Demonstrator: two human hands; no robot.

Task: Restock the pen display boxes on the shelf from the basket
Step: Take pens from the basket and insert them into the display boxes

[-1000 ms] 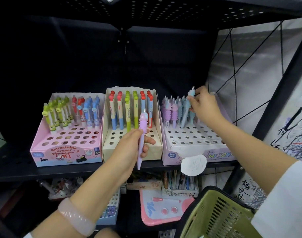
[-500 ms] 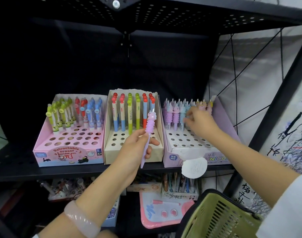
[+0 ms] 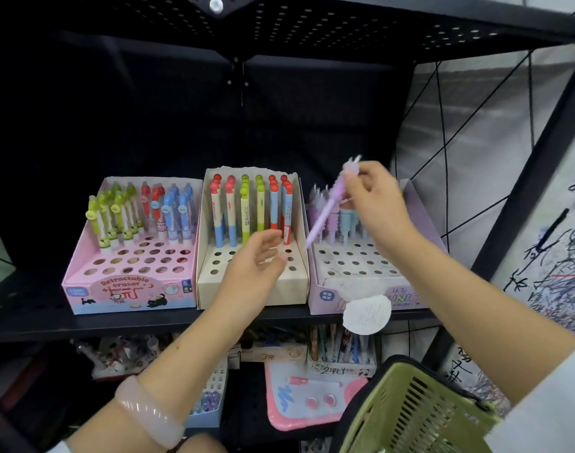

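The purple pen [image 3: 332,204] has passed from the left hand [image 3: 256,266] to the right hand [image 3: 374,204], whose fingers [image 3: 353,178] pinch its top. Left fingers now hang spread and empty over the middle box [image 3: 299,289]. The tip slants below the right fingers toward the purple box [image 3: 325,289], so slotting it looks next.

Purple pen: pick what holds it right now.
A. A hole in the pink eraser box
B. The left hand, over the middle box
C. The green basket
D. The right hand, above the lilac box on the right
D: the right hand pinches the purple pen near its top, tilted above the lilac box, while the left hand is open and holds nothing.
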